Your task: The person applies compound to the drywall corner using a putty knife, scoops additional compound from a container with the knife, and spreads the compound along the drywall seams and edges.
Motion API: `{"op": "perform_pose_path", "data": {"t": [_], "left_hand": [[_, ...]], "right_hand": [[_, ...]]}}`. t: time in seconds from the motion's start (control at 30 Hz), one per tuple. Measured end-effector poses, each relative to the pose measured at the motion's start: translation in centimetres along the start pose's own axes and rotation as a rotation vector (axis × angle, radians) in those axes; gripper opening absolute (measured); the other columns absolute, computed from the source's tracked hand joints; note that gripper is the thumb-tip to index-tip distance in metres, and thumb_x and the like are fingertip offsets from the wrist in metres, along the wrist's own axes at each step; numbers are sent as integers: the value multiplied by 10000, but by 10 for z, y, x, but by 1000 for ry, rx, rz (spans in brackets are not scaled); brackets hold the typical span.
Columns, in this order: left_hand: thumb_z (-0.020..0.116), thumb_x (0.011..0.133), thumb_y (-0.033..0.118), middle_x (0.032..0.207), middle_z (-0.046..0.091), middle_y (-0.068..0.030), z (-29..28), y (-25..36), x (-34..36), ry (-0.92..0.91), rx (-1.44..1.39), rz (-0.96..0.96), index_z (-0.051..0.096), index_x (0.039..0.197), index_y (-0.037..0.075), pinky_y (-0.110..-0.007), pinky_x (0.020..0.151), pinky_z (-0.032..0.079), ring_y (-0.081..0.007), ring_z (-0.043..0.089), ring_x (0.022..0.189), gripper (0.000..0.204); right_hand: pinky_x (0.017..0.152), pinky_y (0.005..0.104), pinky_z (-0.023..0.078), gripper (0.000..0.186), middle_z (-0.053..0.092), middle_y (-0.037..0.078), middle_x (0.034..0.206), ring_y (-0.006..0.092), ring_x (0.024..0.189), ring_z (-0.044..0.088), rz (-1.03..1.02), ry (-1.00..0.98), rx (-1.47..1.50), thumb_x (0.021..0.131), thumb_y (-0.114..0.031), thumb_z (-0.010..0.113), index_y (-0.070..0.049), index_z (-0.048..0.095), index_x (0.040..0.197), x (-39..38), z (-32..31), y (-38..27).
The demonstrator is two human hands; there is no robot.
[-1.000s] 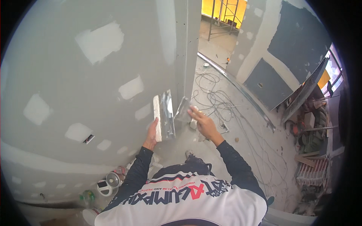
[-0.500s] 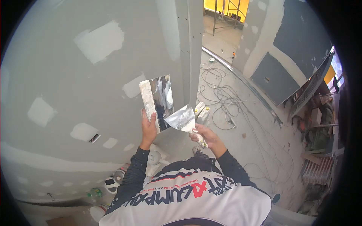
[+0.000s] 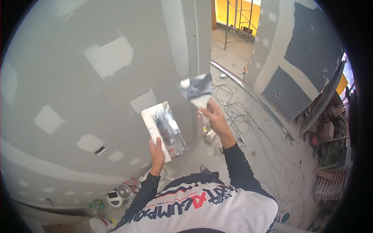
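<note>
My left hand (image 3: 156, 154) is closed round the pale, putty-crusted back of a wide metal skimming blade (image 3: 171, 130), held tilted before the grey plasterboard wall (image 3: 93, 93). Smears and reflections show on its shiny face. Higher and to the right, my right hand (image 3: 215, 118) grips a putty knife (image 3: 196, 88) by its coated handle, blade pointing up. A white dab of compound (image 3: 185, 83) appears on the knife's left corner, close to the wall's edge; whether the blade touches the wall I cannot tell. Pale patches of compound cover parts of the wall.
Tangled cables (image 3: 233, 105) lie on the dusty floor beyond the wall's end. A metal track (image 3: 256, 91) crosses the floor. Piled materials (image 3: 330, 147) stand at the right. A white bucket (image 3: 101, 224) and a green bottle (image 3: 95, 206) sit at lower left. Scaffolding (image 3: 237, 23) stands far off.
My right hand has lifted the putty knife up and away from the wide blade, turning it upward. My left hand has lowered the wide blade slightly. The view has shifted a little.
</note>
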State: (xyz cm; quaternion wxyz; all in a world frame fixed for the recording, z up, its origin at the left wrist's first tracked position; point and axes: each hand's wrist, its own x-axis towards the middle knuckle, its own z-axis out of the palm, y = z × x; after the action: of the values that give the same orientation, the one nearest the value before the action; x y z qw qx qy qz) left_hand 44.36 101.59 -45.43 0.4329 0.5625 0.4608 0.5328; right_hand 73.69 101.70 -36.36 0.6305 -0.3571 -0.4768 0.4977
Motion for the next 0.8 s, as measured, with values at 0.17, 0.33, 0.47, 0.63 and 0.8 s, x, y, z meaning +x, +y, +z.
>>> {"op": "perform_pose_path", "data": {"t": [0.17, 0.33, 0.47, 0.63, 0.8], "left_hand": [[506, 1081, 380, 1455, 488, -208, -23, -24, -7, 152, -72, -273, 357, 1498, -107, -369, 1154, 330, -251, 445, 1359, 659], [500, 1085, 316, 1471, 487, -178, -25, -2, -31, 99, -166, -270, 361, 1514, -78, -366, 1150, 335, -239, 443, 1364, 598], [497, 1086, 287, 1433, 523, -160, -34, -25, -50, 238, -40, -274, 409, 1485, -66, -364, 1136, 342, -228, 472, 1325, 540], [529, 1077, 289, 1382, 549, -146, -41, -25, -71, 350, -231, -374, 448, 1437, -63, -364, 1073, 414, -229, 531, 1253, 510], [524, 1080, 298, 1335, 570, -154, -36, -36, -70, 331, -232, -411, 436, 1437, -41, -371, 1023, 468, -231, 575, 1197, 501]], "right_hand": [[1034, 473, 505, 760, 415, 139, 1589, 393, 1186, 638, -719, 294, -1052, 837, 110, 559, -135, 432, 1546, 113, 3, 12], [1010, 469, 528, 831, 315, 134, 1647, 408, 1185, 625, -633, 403, -1252, 798, 119, 540, -148, 390, 1570, 188, -20, 77], [985, 467, 538, 822, 290, 139, 1658, 409, 1208, 611, -661, 456, -1277, 824, 106, 529, -145, 355, 1588, 199, -33, 134], [924, 458, 553, 824, 238, 140, 1678, 395, 1277, 568, -564, 341, -1198, 846, 94, 520, -152, 318, 1606, 165, -47, 215], [941, 452, 544, 867, 223, 127, 1684, 417, 1320, 528, -262, 216, -1213, 816, 117, 522, -167, 317, 1609, 110, -82, 268]]}}
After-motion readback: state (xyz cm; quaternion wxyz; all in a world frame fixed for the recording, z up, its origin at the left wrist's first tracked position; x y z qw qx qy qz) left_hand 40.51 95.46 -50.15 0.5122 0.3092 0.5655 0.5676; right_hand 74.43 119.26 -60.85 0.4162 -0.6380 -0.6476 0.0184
